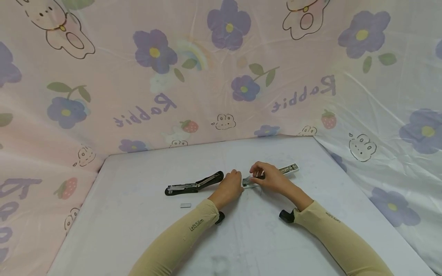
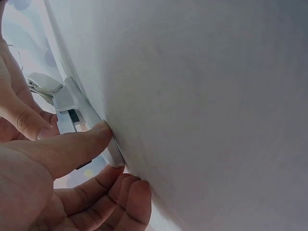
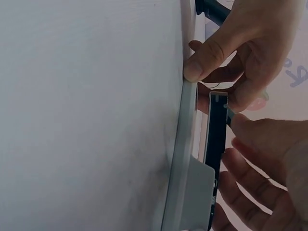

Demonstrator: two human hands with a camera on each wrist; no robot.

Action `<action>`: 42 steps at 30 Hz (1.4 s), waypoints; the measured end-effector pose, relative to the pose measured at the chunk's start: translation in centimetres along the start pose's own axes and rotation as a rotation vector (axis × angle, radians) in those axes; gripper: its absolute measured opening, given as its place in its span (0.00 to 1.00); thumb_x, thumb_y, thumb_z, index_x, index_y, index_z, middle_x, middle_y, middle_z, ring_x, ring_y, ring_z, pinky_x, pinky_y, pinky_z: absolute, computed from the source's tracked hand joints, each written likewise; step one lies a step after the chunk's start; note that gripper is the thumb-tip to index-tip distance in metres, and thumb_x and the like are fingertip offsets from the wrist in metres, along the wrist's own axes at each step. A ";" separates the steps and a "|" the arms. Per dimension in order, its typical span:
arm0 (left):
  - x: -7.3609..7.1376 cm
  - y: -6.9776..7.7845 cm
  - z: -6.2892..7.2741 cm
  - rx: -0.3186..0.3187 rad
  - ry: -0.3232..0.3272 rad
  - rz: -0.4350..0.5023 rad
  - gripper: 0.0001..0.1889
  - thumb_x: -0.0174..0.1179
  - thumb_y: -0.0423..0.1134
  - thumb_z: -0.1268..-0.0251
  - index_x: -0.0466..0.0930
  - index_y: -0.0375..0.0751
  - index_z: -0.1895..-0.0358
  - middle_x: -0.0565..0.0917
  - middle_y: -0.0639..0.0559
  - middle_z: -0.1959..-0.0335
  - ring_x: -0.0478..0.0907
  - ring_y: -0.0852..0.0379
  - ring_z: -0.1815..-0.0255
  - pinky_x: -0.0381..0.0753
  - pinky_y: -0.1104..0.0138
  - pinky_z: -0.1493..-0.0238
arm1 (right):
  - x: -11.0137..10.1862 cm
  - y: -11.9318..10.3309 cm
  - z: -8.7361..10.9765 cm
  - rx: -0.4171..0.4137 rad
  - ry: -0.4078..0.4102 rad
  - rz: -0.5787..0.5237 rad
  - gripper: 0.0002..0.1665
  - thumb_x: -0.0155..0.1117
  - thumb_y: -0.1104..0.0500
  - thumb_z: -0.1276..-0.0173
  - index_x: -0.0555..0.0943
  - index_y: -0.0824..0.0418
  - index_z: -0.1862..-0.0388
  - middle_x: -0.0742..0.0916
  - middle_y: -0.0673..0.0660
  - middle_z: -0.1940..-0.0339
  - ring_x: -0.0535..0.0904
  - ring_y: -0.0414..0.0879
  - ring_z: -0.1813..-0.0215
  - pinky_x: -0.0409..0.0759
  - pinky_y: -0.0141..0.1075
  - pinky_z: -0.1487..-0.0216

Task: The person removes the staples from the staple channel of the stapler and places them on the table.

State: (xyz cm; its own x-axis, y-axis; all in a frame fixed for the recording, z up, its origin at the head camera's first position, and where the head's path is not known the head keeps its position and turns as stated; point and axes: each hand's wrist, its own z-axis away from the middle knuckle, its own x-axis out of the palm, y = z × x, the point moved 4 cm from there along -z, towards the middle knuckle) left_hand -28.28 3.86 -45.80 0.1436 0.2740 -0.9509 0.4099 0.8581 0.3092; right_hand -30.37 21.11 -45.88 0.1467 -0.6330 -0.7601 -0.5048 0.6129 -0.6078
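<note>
A white stapler (image 1: 291, 169) lies opened out on the table, between and beyond my two hands. My left hand (image 1: 229, 185) pinches the near end of its base (image 3: 181, 134), thumb on one side and fingers on the other. At the stapler's dark staple channel (image 3: 216, 130), my right hand (image 1: 270, 178) holds on with thumb and curled fingers. The channel stands raised at an angle off the base. In the left wrist view, the right fingers sit close against the metal part (image 2: 64, 123) of the stapler. My right palm hides the stapler's middle in the head view.
A black stapler (image 1: 184, 188) lies opened out just left of my left hand. Nearer to me is a small grey strip of staples (image 1: 185, 205). The white table (image 1: 138, 230) ends at a patterned cloth (image 1: 207, 84) behind and at the sides.
</note>
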 end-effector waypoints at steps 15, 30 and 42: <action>0.1 -0.1 -0.2 0.002 0.005 0.012 0.17 0.75 0.36 0.31 0.81 0.29 0.48 0.81 0.40 0.53 0.84 0.44 0.51 0.86 0.59 0.51 | -0.8 -0.4 0.5 -0.081 0.012 0.004 0.09 0.75 0.63 0.27 0.88 0.60 0.50 0.88 0.50 0.57 0.84 0.44 0.56 0.86 0.47 0.51; 0.2 0.1 0.1 -0.005 -0.013 0.002 0.19 0.71 0.36 0.27 0.79 0.28 0.43 0.81 0.40 0.49 0.83 0.46 0.48 0.86 0.61 0.48 | -1.1 0.0 2.5 -0.014 -0.005 -0.046 0.07 0.74 0.62 0.25 0.87 0.57 0.51 0.88 0.48 0.55 0.84 0.41 0.56 0.87 0.43 0.51; 0.2 0.0 0.1 -0.005 -0.004 0.028 0.16 0.68 0.31 0.29 0.79 0.26 0.44 0.80 0.38 0.50 0.83 0.45 0.49 0.86 0.59 0.49 | -0.2 -0.1 4.1 -0.047 -0.137 -0.094 0.06 0.74 0.62 0.26 0.87 0.58 0.53 0.88 0.46 0.59 0.82 0.39 0.59 0.84 0.38 0.55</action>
State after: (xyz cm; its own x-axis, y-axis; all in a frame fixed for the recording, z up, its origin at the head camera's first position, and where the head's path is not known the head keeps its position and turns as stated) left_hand -28.15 3.86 -45.97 0.1583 0.2963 -0.9419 0.4014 0.8523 0.3355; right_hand -26.86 23.09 -46.65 0.3084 -0.6143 -0.7263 -0.5218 0.5291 -0.6691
